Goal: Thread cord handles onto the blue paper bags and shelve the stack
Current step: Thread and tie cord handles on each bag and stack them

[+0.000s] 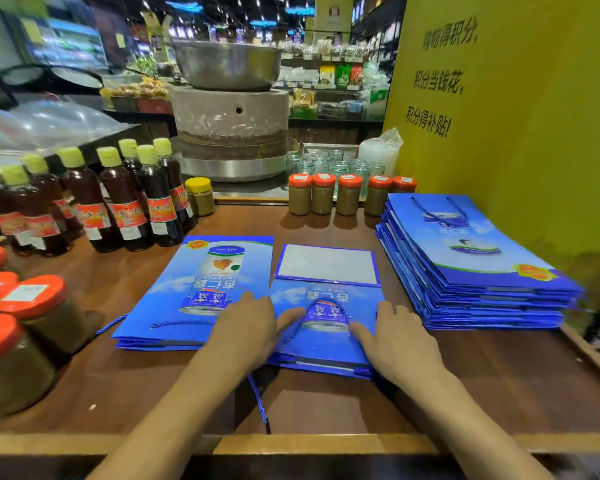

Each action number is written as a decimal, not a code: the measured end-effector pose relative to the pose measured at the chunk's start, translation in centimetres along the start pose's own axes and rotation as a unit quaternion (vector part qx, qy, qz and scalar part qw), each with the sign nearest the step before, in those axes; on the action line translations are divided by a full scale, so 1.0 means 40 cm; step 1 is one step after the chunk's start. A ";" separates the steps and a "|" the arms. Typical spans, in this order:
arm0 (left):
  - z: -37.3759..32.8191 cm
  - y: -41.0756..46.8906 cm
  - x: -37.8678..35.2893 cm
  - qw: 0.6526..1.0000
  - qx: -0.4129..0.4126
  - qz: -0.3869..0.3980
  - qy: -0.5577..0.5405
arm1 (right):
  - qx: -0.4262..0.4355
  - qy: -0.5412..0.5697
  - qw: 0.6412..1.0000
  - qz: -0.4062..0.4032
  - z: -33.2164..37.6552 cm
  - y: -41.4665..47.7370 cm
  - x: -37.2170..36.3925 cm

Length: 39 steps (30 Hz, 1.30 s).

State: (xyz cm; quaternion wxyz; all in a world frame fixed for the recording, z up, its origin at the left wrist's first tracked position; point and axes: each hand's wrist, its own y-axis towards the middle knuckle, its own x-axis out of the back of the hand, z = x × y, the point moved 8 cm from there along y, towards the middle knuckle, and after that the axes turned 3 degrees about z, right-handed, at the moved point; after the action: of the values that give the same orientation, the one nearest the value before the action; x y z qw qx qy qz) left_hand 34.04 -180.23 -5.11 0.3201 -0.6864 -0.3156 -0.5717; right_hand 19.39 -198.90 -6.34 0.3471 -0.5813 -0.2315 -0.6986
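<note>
Brown wooden worktop (465, 393), contents as follows.

Containers: five orange-lidded jars (349, 195) of tan paste in a row along the far edge; one yellow-lidded jar (200, 197) of the same beside them; more orange-lidded jars (32, 317) at the left edge. Yellow-capped bottles (125, 202) of dark liquid stand in the far-left corner. Clear glass jars (336, 164) cluster behind the far edge, beside a stone mill (229, 123) bearing a metal basin (227, 64).

Task items: one blue paper bag (326, 341) lies flat near the middle of the near edge, its cord handle (340, 308) looped on top. My left hand (246, 327) and right hand (395, 337) press flat on it, fingers straight, either side of the loop. A loose blue cord (260, 403) trails from under it to the near edge. A thin bag stack (194, 271) touches its left side; a tall bag stack (475, 265) sits at the right edge.

Writing: bottles, 香油; bags, 杏仁露, upside down to me; yellow panel (499, 98), 购物得积分, 积分当钱花, 积分得补贴!
</note>
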 end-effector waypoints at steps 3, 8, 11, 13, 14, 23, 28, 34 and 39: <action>-0.044 -0.051 -0.021 0.998 0.015 -0.045 0.036 | 0.029 -0.038 0.999 -0.006 -0.022 0.008 -0.017; -0.080 -0.029 -0.030 0.992 0.008 -0.094 0.089 | 0.068 -0.025 0.996 -0.053 -0.027 0.027 -0.020; -0.087 -0.013 -0.053 0.985 0.009 -0.126 0.119 | 0.091 0.009 0.995 -0.033 -0.019 0.029 -0.051; -0.087 -0.021 -0.073 0.984 0.000 -0.135 0.115 | 0.123 0.001 0.989 -0.081 -0.008 0.020 -0.051; -0.084 -0.021 -0.087 0.984 -0.004 -0.131 0.124 | 0.133 -0.005 0.987 -0.087 -0.002 0.015 -0.054; -0.124 -0.039 -0.061 0.977 0.016 -0.128 0.170 | 0.154 -0.125 0.974 -0.113 0.013 0.001 -0.058; -0.037 -0.081 -0.033 0.991 0.054 -0.117 0.017 | -0.038 -0.026 0.994 -0.100 -0.071 -0.057 0.032; 0.047 -0.132 -0.094 0.868 0.107 -0.025 -0.485 | -0.094 0.387 0.915 0.056 -0.119 -0.091 0.027; 0.041 -0.165 -0.104 0.788 0.082 -0.024 -0.610 | -0.039 0.595 0.777 0.201 -0.058 -0.133 -0.016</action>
State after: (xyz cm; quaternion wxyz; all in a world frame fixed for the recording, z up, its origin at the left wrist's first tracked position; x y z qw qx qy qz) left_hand 29.13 -175.26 -8.91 0.1021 -0.8557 -0.5071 -0.0138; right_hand 13.92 -196.97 -7.05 0.5258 -0.0964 0.1706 -0.8278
